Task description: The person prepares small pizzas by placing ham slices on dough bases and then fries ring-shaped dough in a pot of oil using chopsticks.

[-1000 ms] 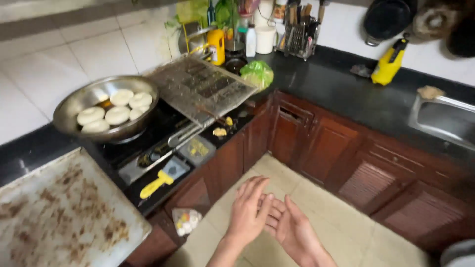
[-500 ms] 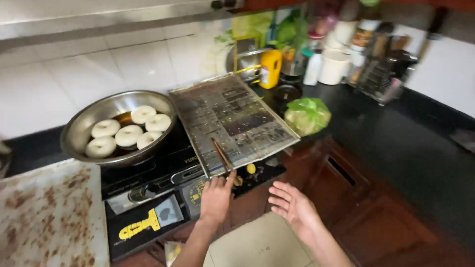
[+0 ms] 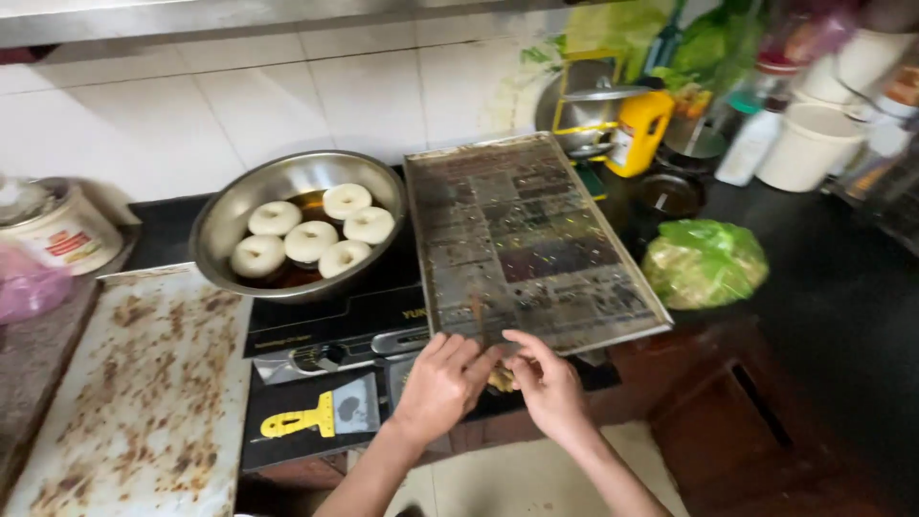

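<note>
Head view – left hand (image 3: 442, 383) and right hand (image 3: 546, 383) both have fingers pinching the near edge of the paper-lined tray (image 3: 531, 239) – steel pan (image 3: 287, 225) just beside it.

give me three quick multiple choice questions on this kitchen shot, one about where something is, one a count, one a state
1. Where does the yellow-handled scraper lie?
A. in the pan
B. on the black ledge in front of the stove
C. on the green bag

2. How many white dough rings sit in the steel pan?
A. three
B. five
C. eight

3. What are the hands doing?
A. left hand and right hand both meet the near edge of the paper-lined tray
B. both rest on the pan
C. both hang clear of everything

Answers:
1 B, it lies flat below the stove's front panel.
2 B, five rings show in the oil.
3 A, the fingers of both reach the tray's front rim.
</note>
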